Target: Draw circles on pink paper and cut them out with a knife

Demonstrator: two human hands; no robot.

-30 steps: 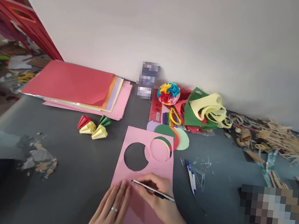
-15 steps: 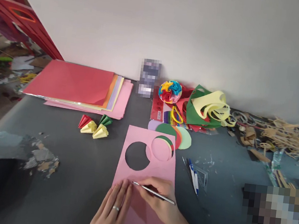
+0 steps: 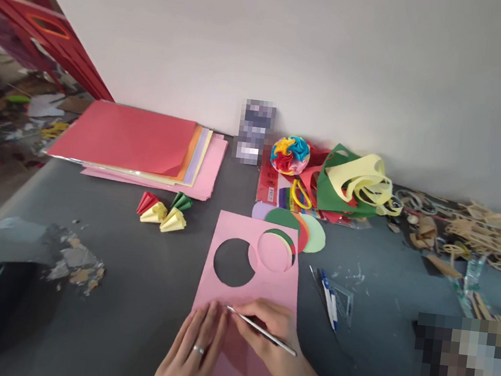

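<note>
Pink sheet [image 3: 252,285] lies under flat left hand [image 3: 193,350]; right hand [image 3: 272,335] has its grip closed on thin metal tool [image 3: 261,330].

Stack of coloured paper [image 3: 138,145], folded paper cones [image 3: 164,211], multicoloured paper ball [image 3: 290,154], wooden scraps [image 3: 480,235]

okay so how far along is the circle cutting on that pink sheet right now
Done: the pink sheet has one round hole cut clean through, and a second pink circle lies loose in its cut-out. Other cut circles are stacked just beyond. In hand: the left hand presses the sheet flat while the right hand works a thin metal tool on the lower part. Left: no third hole shows there yet.
</note>
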